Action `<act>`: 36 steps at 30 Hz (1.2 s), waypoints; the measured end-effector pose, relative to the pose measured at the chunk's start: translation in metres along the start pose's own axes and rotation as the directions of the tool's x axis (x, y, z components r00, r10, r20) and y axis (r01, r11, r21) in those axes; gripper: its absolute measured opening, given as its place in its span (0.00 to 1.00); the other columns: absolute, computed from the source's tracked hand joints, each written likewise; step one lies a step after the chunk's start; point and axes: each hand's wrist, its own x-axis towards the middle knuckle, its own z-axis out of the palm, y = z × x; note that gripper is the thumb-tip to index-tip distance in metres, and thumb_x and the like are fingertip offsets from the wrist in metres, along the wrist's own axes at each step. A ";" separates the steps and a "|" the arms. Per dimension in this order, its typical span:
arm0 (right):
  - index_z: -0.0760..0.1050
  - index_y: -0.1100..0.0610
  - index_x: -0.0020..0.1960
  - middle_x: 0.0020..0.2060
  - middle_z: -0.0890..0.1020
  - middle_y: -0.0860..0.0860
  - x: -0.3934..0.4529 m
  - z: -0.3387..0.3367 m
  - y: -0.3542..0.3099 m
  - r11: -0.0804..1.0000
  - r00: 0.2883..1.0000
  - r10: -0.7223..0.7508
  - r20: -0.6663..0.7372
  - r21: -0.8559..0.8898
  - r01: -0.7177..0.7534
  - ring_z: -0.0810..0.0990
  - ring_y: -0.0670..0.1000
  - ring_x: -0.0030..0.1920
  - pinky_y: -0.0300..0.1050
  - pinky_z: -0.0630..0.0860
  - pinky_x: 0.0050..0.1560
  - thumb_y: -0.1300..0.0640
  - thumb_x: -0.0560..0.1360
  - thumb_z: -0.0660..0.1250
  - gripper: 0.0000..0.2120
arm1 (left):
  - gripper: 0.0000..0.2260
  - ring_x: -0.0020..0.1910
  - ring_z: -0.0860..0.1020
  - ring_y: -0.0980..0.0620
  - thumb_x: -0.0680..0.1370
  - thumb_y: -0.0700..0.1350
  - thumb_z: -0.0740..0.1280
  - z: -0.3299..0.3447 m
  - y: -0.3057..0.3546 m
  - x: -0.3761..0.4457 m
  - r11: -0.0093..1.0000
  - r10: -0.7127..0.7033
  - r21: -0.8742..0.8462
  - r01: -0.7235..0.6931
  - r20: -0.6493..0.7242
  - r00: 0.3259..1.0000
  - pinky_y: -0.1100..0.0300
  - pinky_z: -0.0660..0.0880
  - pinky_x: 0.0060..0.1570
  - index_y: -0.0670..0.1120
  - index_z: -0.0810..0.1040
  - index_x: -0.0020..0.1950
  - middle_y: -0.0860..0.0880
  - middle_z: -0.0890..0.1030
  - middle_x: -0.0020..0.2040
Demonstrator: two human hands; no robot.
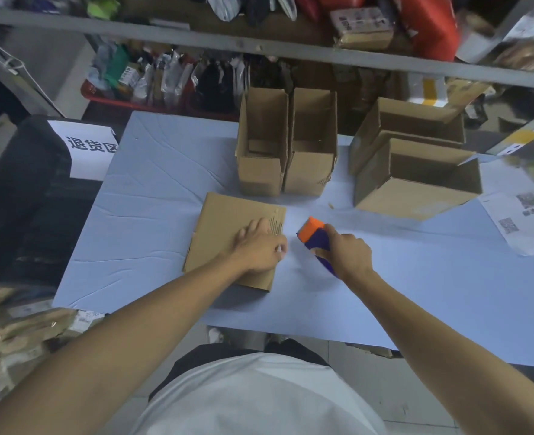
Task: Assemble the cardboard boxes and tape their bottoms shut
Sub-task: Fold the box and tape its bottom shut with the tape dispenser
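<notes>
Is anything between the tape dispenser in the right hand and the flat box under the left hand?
Nothing visible. The right hand grips the tape dispenser just right of the flat box; only bare table lies between.

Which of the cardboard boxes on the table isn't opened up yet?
The flat box under the left hand, nearest the person. The four behind it stand open.

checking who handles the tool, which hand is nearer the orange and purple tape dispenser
Right. The right hand grips the tape dispenser by its handle. The left hand rests on the flat cardboard box, just beside the dispenser without touching it.
</notes>
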 end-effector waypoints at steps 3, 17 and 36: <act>0.67 0.56 0.65 0.45 0.80 0.56 -0.007 0.017 -0.005 0.996 0.996 -0.083 -0.016 -0.015 0.083 0.79 0.58 0.44 0.48 0.72 0.38 0.47 0.78 0.64 0.20 | 0.21 0.58 0.72 0.42 0.72 0.56 0.70 0.014 0.006 0.005 0.993 -0.119 -0.018 0.118 -0.242 0.963 0.49 0.67 0.56 0.49 0.67 0.57 0.47 0.75 0.55; 0.75 0.54 0.57 0.46 0.79 0.52 0.003 0.004 -0.026 0.927 0.976 -0.218 -0.008 0.312 0.210 0.78 0.55 0.46 0.47 0.73 0.40 0.45 0.80 0.59 0.15 | 0.15 0.49 0.81 0.41 0.80 0.55 0.60 0.022 0.013 0.021 0.972 -0.170 0.113 0.206 -0.267 0.949 0.55 0.70 0.41 0.46 0.80 0.52 0.43 0.83 0.49; 0.82 0.54 0.55 0.52 0.84 0.51 0.026 0.000 -0.104 0.768 0.977 -0.206 0.061 0.628 0.123 0.80 0.54 0.54 0.51 0.75 0.56 0.54 0.76 0.62 0.12 | 0.07 0.60 0.72 0.48 0.77 0.48 0.68 -0.040 -0.084 0.013 0.969 0.049 -0.231 -0.086 -0.163 0.985 0.51 0.72 0.59 0.49 0.82 0.52 0.49 0.78 0.60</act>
